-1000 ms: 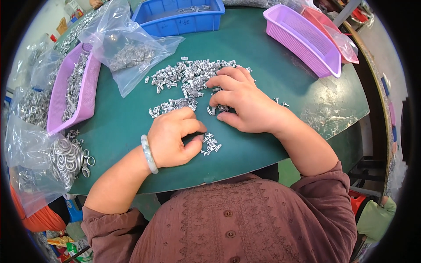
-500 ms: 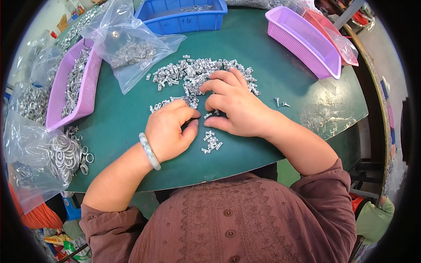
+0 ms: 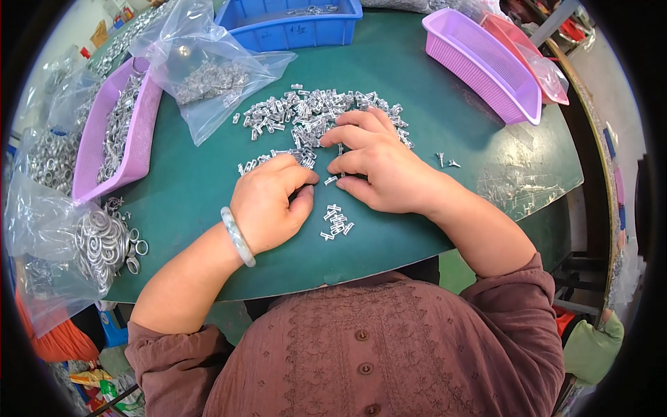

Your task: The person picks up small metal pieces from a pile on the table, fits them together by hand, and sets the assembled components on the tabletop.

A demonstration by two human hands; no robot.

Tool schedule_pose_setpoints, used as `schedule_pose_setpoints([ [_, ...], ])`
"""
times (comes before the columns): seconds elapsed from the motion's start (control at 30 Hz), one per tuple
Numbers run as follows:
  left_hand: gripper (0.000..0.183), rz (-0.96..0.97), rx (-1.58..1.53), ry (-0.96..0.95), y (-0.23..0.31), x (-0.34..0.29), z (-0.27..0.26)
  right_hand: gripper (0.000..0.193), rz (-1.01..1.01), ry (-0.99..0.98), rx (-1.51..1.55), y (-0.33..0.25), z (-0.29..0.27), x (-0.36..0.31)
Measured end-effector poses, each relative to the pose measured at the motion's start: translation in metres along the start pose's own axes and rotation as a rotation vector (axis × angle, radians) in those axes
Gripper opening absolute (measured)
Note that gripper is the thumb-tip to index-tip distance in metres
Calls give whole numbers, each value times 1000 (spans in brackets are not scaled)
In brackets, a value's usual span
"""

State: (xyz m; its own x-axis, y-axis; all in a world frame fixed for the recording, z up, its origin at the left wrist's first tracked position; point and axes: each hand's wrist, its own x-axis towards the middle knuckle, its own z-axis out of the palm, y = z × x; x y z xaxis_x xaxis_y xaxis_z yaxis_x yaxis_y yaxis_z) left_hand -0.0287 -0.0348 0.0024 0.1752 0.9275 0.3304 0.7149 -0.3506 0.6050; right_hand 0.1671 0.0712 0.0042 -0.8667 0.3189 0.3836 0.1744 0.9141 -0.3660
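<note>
A heap of small silver metal pieces (image 3: pixel 299 111) is spread on the green table. My left hand (image 3: pixel 269 198), with a pale marbled bangle at the wrist, lies at the heap's near left edge. Its fingers are curled in toward the thumb, and whatever they hold is hidden. My right hand (image 3: pixel 375 160) arches over the near right part of the heap. Its outer fingers are bent apart, while thumb and forefinger come together at a small silver metal piece (image 3: pixel 331 181). Closer to me lies a little cluster of the same pieces (image 3: pixel 336 222).
Left of the heap are a clear plastic bag (image 3: pixel 212 80) of metal pieces, a full purple basket (image 3: pixel 139 149) and a pile of silver rings (image 3: pixel 103 243). A blue bin (image 3: pixel 295 33) stands behind. At right are another purple basket (image 3: pixel 479 69) and two loose pieces (image 3: pixel 447 161).
My right thumb has drawn up closer to the forefinger, beside the small metal piece. The left hand has hardly moved.
</note>
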Motion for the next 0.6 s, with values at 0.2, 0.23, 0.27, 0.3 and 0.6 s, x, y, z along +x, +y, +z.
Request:
schedule_pose_setpoints([
  [0.2,13,-34,-10,-17,3,1,0,6,-18,-10,-7,-3,3,1],
  [0.23,13,-33,-10,-18,5,1,-1,6,-18,-10,-7,-4,3,0],
  [0.27,12,-58,12,-31,7,2,-1,6,-24,3,-13,-4,3,0],
  [0.3,12,-82,34,-44,8,3,-1,5,-30,15,-18,-4,3,0],
  [0.6,10,50,39,19,3,1,5,10,-17,32,43,-1,-2,2],
])
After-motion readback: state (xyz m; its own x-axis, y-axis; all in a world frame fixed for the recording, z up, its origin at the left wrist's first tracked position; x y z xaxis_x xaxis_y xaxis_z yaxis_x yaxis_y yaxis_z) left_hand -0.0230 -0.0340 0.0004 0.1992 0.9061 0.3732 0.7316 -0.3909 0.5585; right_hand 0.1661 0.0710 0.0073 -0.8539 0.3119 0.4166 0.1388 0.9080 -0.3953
